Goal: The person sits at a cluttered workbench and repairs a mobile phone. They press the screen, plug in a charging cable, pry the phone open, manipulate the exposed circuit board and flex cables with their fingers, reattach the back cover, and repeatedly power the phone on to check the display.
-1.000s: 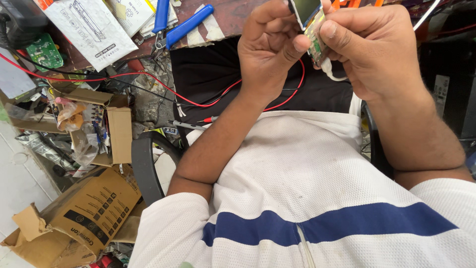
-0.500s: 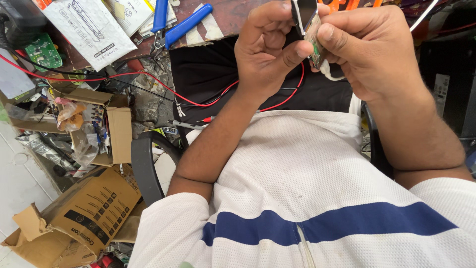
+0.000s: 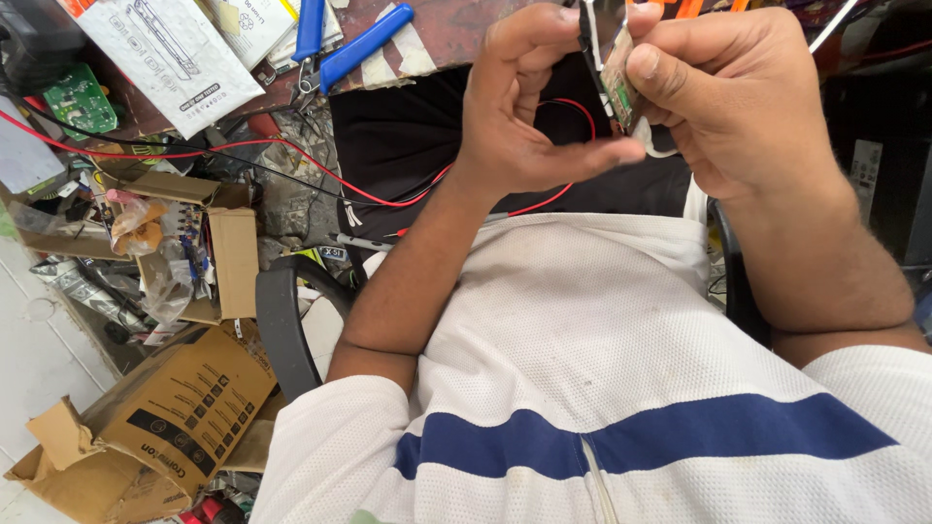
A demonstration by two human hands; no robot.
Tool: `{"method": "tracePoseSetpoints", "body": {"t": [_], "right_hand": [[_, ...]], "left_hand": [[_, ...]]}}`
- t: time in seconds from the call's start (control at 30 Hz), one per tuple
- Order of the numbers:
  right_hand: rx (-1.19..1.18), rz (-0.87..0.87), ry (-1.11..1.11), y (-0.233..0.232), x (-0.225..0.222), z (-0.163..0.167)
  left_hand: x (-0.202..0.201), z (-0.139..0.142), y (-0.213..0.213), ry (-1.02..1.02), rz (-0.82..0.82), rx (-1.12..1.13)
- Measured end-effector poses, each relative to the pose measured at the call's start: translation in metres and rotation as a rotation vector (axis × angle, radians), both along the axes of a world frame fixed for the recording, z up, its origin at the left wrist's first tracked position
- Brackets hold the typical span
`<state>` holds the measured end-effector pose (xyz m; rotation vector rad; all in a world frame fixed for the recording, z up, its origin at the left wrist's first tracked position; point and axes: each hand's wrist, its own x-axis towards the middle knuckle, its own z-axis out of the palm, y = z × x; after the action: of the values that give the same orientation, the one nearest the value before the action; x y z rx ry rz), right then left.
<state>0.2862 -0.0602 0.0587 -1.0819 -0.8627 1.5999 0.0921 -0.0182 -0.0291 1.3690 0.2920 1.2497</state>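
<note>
My right hand [image 3: 738, 97] pinches a small green circuit board [image 3: 618, 82] between thumb and fingers, held up on edge near the top of the view. My left hand [image 3: 524, 107] curls beside it, index finger and thumb touching the board's left side and a thin black part at its top. A white wire [image 3: 652, 146] hangs below the board. Red and black wires [image 3: 388, 199] run from the cluttered bench on the left across my black-clad lap toward the hands. My white shirt with a blue stripe fills the lower view.
Blue-handled pliers [image 3: 335, 44] and printed paper sheets [image 3: 175, 58] lie on the bench at the top left. A green circuit board [image 3: 78, 97] sits at the far left. Torn cardboard boxes [image 3: 165, 408] and plastic wrappers litter the floor beside a black chair armrest [image 3: 277, 320].
The left thumb has stretched out under the board and the fingers have shifted along its edge. The board stays pinched in the right hand, turned slightly.
</note>
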Motion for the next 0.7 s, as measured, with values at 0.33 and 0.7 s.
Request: {"method": "tracePoseSetpoints", "body": {"t": [0.33,0.7], "right_hand": [[-0.014,0.01,0.017,-0.001,0.002,-0.003],[0.031,0.039,0.05,-0.001,0.006,-0.008]], "left_hand": [[0.0,-0.001,0.007,0.038,0.036,0.093],[-0.001,0.012,0.004,0.15,0.144,0.124]]}}
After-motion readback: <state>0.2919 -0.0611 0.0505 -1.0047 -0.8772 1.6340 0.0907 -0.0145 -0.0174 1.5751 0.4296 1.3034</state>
